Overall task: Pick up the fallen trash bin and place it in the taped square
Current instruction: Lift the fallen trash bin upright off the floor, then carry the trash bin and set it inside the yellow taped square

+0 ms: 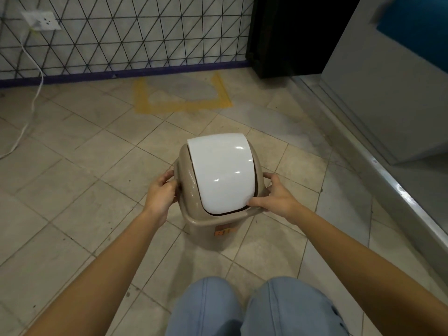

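Observation:
The trash bin point(219, 180) is beige with a white swing lid and an orange sticker on its front. It stands upright between my hands, near the middle of the floor. My left hand point(161, 194) grips its left rim. On the right rim sits my right hand point(276, 196), thumb resting at the lid's edge. The taped square point(181, 106) is marked in yellow tape on the tiles, farther away against the wall, apart from the bin.
A wall with a triangle pattern point(126, 37) and a purple baseboard runs behind the square. A white cable point(36, 93) hangs from a socket at left. A dark cabinet point(286, 37) and a metal door sill point(378, 163) stand at right. My knees point(254, 309) show at the bottom.

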### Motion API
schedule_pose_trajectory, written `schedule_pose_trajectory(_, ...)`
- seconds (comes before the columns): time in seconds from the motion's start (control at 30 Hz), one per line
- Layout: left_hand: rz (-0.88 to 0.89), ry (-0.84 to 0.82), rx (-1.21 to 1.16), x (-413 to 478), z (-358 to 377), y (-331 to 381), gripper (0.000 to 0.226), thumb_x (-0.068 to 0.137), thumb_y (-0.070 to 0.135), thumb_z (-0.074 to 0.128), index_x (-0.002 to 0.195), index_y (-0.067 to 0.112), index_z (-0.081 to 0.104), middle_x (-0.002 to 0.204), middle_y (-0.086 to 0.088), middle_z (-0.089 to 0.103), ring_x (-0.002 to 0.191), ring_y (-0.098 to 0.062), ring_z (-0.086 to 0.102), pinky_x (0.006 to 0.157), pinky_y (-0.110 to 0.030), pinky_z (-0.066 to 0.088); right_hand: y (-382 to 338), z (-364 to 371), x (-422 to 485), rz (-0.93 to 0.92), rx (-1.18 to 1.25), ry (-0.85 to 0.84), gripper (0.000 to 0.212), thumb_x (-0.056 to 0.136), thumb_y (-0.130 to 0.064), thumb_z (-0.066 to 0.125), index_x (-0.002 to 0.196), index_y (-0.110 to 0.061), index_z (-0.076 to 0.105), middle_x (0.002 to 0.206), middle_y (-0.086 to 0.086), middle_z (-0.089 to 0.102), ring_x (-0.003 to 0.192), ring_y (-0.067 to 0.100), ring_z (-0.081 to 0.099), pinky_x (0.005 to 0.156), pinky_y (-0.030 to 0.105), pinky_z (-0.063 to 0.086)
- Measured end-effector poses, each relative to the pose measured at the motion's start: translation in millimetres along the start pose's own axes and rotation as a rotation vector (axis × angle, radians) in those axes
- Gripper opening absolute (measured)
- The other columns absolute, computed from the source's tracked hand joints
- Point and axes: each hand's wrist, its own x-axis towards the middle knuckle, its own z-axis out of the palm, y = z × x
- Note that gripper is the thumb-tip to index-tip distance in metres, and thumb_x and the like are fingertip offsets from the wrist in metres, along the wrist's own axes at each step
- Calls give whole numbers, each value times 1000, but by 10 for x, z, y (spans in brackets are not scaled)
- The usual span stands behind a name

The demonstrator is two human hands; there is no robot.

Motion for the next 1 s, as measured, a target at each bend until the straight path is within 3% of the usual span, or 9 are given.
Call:
schedule_pose_trajectory(0.17, -18, 18, 62, 25, -78, -34, 55, 83, 1, 44, 137, 15, 46, 83, -5, 66, 71, -17, 57, 64, -29, 48, 18, 80, -49, -54, -15, -21, 104, 56, -27, 86, 138, -32, 21, 92, -7, 52, 85, 11, 58, 78, 35, 55)
schedule_pose_trajectory(0.3, -1, 18, 79, 63, -102, -46, 57, 85, 1, 44, 140, 16, 42, 90, -8, 66, 76, -19, 58, 68, -30, 49, 6, 90, -23, -77, 1, -16, 106, 55, -28, 87, 139, -30, 21, 94, -12, 48, 85, 7, 55, 75, 29, 53)
schedule_pose_trajectory(0.4, 30, 29, 87, 66, -92, -62, 55, 87, 3, 44, 140, 16, 41, 93, -7, 65, 83, -21, 59, 76, -35, 52, -1, 82, -18, -100, -37, -8, 109, 53, -32, 88, 140, -28, 21, 111, -6, 50, 94, 9, 51, 73, 18, 46)
schedule_pose_trajectory(0.5, 109, 65, 152, 6, -87, -87, 49, 89, 9, 47, 138, 16, 44, 89, -4, 62, 87, -20, 59, 86, -37, 51, 18, 89, -40, -169, -110, 29, 120, 47, -35, 90, 142, -29, 17, 140, 2, 33, 123, 17, 38, 98, 31, 41)
schedule_pose_trajectory(0.57, 177, 100, 230, -60, -77, -95, 45, 90, 15, 49, 135, 20, 48, 100, -2, 62, 93, -16, 59, 79, -25, 47, 16, 110, -71, -240, -160, 42, 129, 43, -36, 91, 143, -33, 10, 146, -1, 22, 134, 19, 24, 109, 39, 29)
schedule_pose_trajectory(0.63, 252, 133, 272, -144, -67, -109, 41, 90, 18, 51, 132, 22, 51, 111, 0, 61, 91, -3, 57, 70, -12, 42, 9, 134, -97, -301, -205, 68, 133, 41, -36, 92, 143, -34, 7, 146, -4, 19, 136, 17, 17, 109, 35, 23)
schedule_pose_trajectory(0.77, 408, 126, 219, -356, -77, -161, 42, 91, 21, 56, 132, 20, 51, 119, -3, 60, 98, 2, 57, 71, 2, 40, -26, 165, -124, -379, -233, 91, 133, 39, -34, 92, 140, -41, 6, 143, -5, 21, 133, 14, 23, 107, 31, 27)
schedule_pose_trajectory(0.9, 514, -34, 299, -511, -82, -218, 76, 75, 25, 77, 141, 21, 38, 133, 6, 50, 115, 10, 49, 91, -7, 42, -63, 200, -105, -403, -241, 92, 136, 39, -33, 92, 141, -40, 2, 144, -6, 19, 135, 15, 22, 110, 33, 26)
schedule_pose_trajectory(1.0, 514, -125, 430, -501, -89, -250, 112, 58, 30, 88, 148, 23, 23, 143, 4, 35, 127, -1, 41, 104, -19, 37, -84, 219, -71, -407, -246, 108, 137, 40, -31, 92, 142, -37, 1, 145, -4, 19, 136, 16, 20, 108, 32, 24)
